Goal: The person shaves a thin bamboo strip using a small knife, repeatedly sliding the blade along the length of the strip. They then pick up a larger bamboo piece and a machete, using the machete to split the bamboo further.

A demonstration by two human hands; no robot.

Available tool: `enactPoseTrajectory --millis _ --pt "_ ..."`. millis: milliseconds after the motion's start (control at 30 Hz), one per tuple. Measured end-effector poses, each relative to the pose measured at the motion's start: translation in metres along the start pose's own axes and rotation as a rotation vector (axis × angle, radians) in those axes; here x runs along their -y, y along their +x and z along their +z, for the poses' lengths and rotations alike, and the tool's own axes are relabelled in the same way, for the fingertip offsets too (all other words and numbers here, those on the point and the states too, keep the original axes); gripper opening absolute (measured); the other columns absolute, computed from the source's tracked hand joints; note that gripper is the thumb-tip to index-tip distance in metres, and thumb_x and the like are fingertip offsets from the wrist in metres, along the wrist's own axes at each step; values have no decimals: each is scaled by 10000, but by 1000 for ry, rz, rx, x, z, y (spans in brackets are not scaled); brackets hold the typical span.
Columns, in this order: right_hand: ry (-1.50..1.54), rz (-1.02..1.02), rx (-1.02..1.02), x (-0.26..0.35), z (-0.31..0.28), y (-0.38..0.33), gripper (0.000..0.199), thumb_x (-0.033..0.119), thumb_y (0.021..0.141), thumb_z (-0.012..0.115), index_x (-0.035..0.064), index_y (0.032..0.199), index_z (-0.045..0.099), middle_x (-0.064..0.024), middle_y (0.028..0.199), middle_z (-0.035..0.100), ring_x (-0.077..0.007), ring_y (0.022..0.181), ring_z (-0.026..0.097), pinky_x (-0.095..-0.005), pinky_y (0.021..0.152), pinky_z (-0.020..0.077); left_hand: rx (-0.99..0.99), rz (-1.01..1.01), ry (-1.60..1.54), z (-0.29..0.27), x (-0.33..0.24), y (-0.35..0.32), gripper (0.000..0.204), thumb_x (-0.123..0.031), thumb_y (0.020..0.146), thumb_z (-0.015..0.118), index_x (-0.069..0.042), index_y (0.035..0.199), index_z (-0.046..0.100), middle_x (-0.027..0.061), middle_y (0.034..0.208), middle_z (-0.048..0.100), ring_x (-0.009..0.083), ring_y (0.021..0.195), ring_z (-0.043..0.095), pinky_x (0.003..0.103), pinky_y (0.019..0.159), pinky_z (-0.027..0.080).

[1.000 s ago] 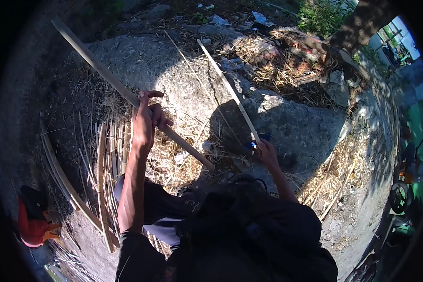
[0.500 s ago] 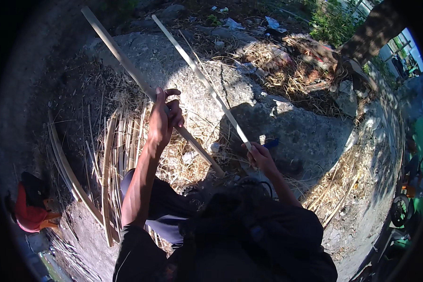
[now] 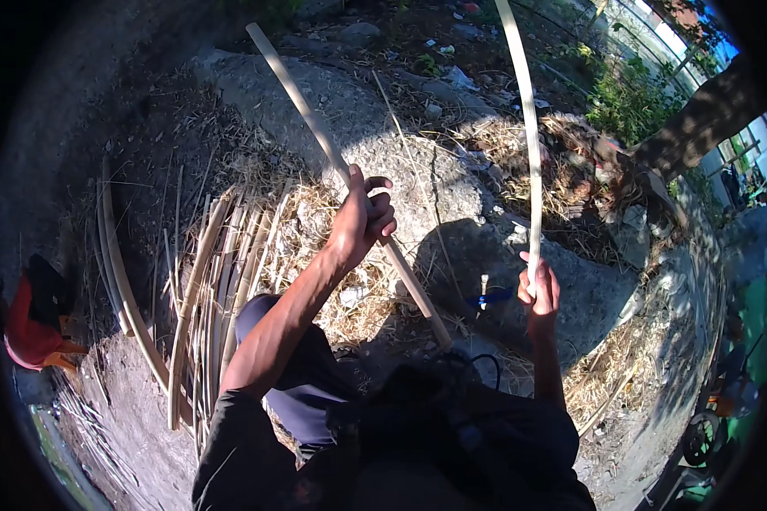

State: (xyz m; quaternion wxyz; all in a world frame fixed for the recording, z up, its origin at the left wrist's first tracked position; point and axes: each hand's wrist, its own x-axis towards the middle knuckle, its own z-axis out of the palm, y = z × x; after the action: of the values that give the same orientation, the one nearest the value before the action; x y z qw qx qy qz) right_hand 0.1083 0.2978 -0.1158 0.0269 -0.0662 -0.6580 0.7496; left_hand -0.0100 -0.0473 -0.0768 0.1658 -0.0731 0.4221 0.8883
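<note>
My left hand (image 3: 362, 217) is closed around a long pale bamboo pole (image 3: 307, 115) that slants from the upper left down to a point near my lap. My right hand (image 3: 539, 288) grips the lower end of a thin bamboo strip (image 3: 524, 111), which rises almost straight up and curves toward the top edge. A small blue-handled tool (image 3: 490, 297) lies on the concrete just left of my right hand. I sit with my knee (image 3: 268, 315) raised under the left arm.
A bundle of split bamboo strips (image 3: 209, 289) lies on the ground to my left, with curved strips (image 3: 119, 272) beyond. Dry shavings (image 3: 562, 162) cover the rough concrete slab (image 3: 452, 187). A red and black object (image 3: 30, 328) sits at the far left. A tree trunk (image 3: 699, 115) stands at upper right.
My right hand has swung the thin strip from slanting left to nearly upright. The view tilted up, and my left hand stayed on the thick pole.
</note>
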Motion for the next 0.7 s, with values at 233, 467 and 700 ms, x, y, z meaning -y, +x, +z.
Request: enactPoseTrajectory --millis 233,467,700 --pt "121 -141 282 50 35 0 432 216 1148 362 -56 1470 458 -28 883 511 -122 804 482 -284 760 416 -25 191 -358 -18 -30 17 604 -594 1115 316 -24 1064 511 -47 673 210 94 564 245 269 526 313" --pt "-85 -232 369 101 80 0 234 133 1125 427 26 1328 470 -121 930 613 -246 846 681 -400 820 568 -7 256 -432 -23 -33 17 608 -573 1124 297 -17 1014 518 -38 680 235 99 550 237 272 534 313" --pt "-67 -325 286 116 75 0 293 187 1126 466 0 1350 452 -155 945 667 -280 897 730 -398 844 586 -28 323 -449 -31 -40 14 623 -593 1114 303 -18 1021 523 -18 717 306 110 566 263 288 549 339"
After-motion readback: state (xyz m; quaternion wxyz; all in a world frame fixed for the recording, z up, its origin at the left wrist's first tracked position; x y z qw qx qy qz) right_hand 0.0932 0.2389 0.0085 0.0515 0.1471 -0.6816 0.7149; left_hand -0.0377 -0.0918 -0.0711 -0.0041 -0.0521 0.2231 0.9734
